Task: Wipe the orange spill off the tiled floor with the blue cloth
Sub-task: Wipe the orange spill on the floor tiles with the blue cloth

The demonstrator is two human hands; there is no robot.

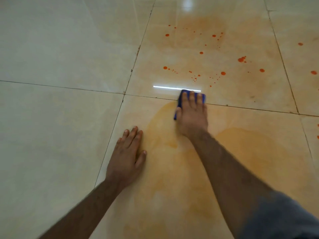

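Two zones of the orange spill matter for you: a pale smeared film (172, 163) around and behind your hands, and the bright orange drops (222, 73) ahead of your right hand (191, 116), farther from you and a little to the right; your right hand is much nearer to them than the left; it lies flat with straight fingers and presses the blue cloth (179, 102) on the tiled floor (51, 118), just on a grout line; the cloth shows only at the fingertips and at the thumb side; your right arm reaches forward, nearly straight; your left hand (127, 156) rests open, palm down, on the floor at the film's left edge, holding nothing; I judge the next stroke must go forward.
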